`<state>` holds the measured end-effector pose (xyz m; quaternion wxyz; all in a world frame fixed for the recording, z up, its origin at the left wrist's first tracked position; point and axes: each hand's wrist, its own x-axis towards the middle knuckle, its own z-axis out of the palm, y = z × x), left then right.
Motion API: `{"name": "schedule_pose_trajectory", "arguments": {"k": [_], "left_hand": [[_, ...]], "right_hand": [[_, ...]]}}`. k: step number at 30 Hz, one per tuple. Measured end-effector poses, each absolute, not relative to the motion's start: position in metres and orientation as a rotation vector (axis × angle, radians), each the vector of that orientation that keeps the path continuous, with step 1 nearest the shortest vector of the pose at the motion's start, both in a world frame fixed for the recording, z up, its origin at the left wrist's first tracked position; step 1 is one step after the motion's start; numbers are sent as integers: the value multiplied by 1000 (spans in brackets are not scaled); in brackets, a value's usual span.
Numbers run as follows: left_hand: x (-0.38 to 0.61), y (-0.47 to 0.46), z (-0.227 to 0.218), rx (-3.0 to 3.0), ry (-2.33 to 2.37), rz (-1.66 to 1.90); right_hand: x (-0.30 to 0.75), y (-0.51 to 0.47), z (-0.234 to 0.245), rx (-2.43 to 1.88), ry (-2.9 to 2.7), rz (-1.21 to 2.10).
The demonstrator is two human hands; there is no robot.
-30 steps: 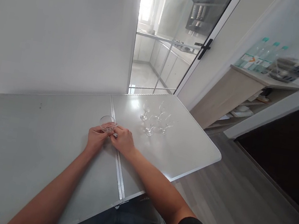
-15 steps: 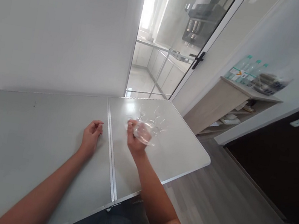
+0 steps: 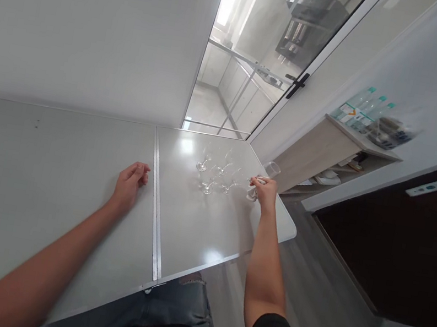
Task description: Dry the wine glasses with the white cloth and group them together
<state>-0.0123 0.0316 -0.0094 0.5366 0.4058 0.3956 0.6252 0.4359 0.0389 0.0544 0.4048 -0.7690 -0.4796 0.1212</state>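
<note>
My right hand (image 3: 265, 191) is closed around the stem of a clear wine glass (image 3: 273, 169) at the right side of the table. Its bowl shows beyond my fingers, leaning right, and its foot is low by the tabletop; whether it touches cannot be made out. To the left of that hand, several clear stemmed glasses (image 3: 208, 187) stand upright in a small group. My left hand (image 3: 131, 179) rests on the table left of the metal seam, fingers curled in, with nothing visible in them.
The pale table (image 3: 199, 227) has a metal seam (image 3: 157, 203) across it and a rounded right corner. Beyond it are a glass door (image 3: 230, 93) and a wooden shelf unit (image 3: 322, 147) with plastic bottles (image 3: 364, 107) on top. A dark door (image 3: 398, 238) is at right.
My right hand has carried the wine glass rightward, from in front of the group to the table's right side. The left hand stays resting in nearly the same place. The view has shifted slightly.
</note>
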Motion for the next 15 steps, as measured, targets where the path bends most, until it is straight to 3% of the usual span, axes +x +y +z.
{"name": "schedule_pose_trajectory", "arguments": {"k": [6,15], "left_hand": [[-13,32,-11,978,965,1459],[-14,32,-10,994,975,1438]], "right_hand": [[439,65,16,-2006,-1171,459],[434,80,10,-2023,-1211,473]]}}
